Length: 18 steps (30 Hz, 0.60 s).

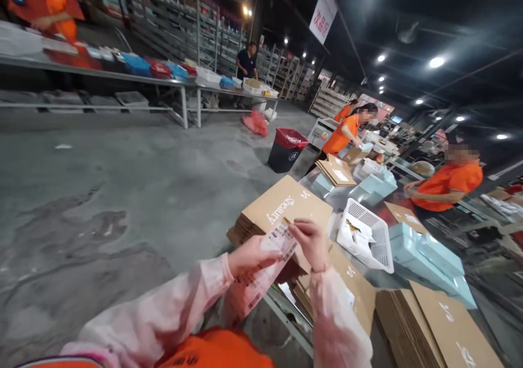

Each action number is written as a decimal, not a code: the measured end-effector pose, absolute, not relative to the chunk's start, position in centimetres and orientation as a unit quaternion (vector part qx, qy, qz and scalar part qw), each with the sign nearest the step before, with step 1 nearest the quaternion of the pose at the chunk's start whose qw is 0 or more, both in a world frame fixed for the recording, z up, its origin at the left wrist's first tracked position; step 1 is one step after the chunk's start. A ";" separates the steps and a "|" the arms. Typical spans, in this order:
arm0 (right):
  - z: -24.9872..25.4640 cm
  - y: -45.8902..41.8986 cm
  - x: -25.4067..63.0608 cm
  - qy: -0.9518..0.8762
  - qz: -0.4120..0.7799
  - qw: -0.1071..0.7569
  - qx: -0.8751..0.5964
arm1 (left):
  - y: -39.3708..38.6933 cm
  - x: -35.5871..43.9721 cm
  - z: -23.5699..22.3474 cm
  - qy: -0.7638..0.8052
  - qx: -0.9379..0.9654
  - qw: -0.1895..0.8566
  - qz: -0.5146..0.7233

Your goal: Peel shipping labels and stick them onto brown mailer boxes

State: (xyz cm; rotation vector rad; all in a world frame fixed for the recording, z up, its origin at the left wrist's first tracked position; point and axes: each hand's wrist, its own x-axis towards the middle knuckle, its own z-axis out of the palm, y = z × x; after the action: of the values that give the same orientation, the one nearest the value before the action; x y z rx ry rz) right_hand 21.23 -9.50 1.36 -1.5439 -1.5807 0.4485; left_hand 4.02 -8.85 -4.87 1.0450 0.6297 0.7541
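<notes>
Grey concrete floor (102,193) stretched away to long tables and shelving under ceiling lamps. We stood at a work table stacked with flattened cardboard boxes (286,204), a white plastic basket (365,234) and pale blue boxes (425,256) close beside them. We held a long printed paper strip (261,270) above the cartons: our left hand (249,256) gripped it at mid-length, our right hand (312,242) pinched its upper end between thumb and fingertips, the two hands close but not touching. Two co-workers in orange shirts (445,185) worked farther along the table; a black bin (286,150) with a red liner stood on the floor.
</notes>
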 end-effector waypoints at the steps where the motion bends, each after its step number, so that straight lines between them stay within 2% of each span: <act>1: 1.2 -7.6 22.1 -0.633 0.156 0.420 -0.631 | -8.7 3.8 -5.3 0.277 0.465 0.783 0.308; 5: 0.1 -0.7 25.6 -0.605 0.080 0.333 -0.719 | -9.6 2.2 -8.0 0.256 0.422 0.830 0.259; 10: -1.2 2.5 26.3 -0.593 0.042 0.221 -0.773 | -13.0 -2.6 -10.5 0.229 0.494 0.807 0.227; 14: -2.1 0.3 22.7 -0.680 0.018 0.021 -0.732 | -13.1 -6.8 -7.2 0.266 0.480 0.805 0.224; 16: -2.3 -3.1 20.3 -0.754 0.007 -0.022 -0.657 | -11.5 -7.4 -4.3 0.319 0.436 0.792 0.285; 18: -2.2 -7.6 18.7 -0.833 0.031 0.003 -0.552 | -9.2 -6.6 -1.8 0.364 0.417 0.755 0.353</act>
State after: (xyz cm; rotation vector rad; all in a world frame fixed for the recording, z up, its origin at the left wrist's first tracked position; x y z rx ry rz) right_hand 18.66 -7.64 -2.18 -1.7298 -2.6123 0.0984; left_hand -6.62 -9.22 -1.78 0.9094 0.7933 0.7696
